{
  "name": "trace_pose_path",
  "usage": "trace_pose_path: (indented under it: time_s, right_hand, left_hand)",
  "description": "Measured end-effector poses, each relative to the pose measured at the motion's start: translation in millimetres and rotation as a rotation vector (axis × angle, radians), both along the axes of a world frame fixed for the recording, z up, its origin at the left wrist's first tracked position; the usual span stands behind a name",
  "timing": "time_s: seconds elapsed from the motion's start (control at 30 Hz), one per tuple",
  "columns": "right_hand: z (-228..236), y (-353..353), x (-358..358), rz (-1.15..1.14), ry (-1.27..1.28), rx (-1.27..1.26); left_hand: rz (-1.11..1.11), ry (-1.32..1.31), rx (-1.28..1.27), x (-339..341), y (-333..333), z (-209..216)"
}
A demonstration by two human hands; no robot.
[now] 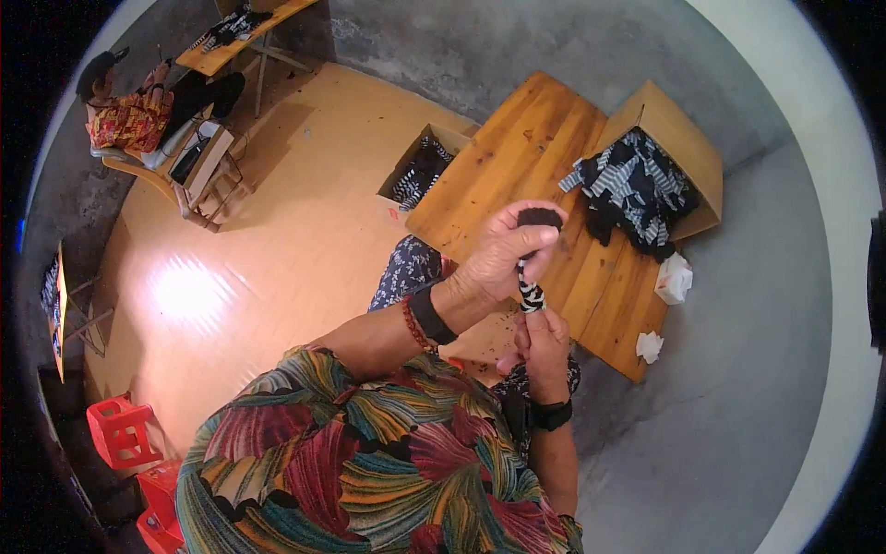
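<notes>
My left hand (508, 247) is closed around the black end of a black-and-white striped knit piece (532, 295), and a dark rounded part of it shows above my thumb. Below, the striped part hangs twisted and stretched between my two hands. My right hand (543, 340) pinches its lower end, nearer my body. Whether the piece is a sock or a glove cannot be made out. Both hands are held in front of the near edge of the wooden table (503, 138).
On the table's right, a tipped cardboard box (701, 175) spills striped and black knit pieces (632, 189). White tissue pack (674, 279) and crumpled tissue (649, 347) lie near the wall. Another cardboard box (452, 140) stands on the floor. A seated person (129, 120) works far left; red stools (122, 430) stand lower left.
</notes>
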State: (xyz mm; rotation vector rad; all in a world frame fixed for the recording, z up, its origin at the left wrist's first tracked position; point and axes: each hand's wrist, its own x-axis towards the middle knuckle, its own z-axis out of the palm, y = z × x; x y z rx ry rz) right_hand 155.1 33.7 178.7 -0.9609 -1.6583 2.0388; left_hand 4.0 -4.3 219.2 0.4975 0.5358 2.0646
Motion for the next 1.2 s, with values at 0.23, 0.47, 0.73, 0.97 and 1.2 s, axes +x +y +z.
trace_pose_path:
  time_s: [0.23, 0.47, 0.73, 0.97, 1.2]
  right_hand:
    - [5, 1, -7, 0.074, 0.092, -0.288]
    - [-4, 7, 0, 0.125, -0.043, -0.189]
    - [-18, 12, 3, 0.023, 0.015, 0.416]
    - [5, 2, 2, 0.045, 0.084, -0.368]
    - [10, -1, 2, -0.005, -0.008, -0.251]
  left_hand:
    - [-0.272, -0.143, 0.042, 1, 1, -13]
    - [-0.085, -0.226, -0.073, -1, -5, -5]
    - [-0.269, -0.007, -0.084, 4, 5, -13]
    - [-0.203, -0.034, -0.130, 8, 6, -3]
    - [0.191, 0.032, -0.102, 1, 9, -4]
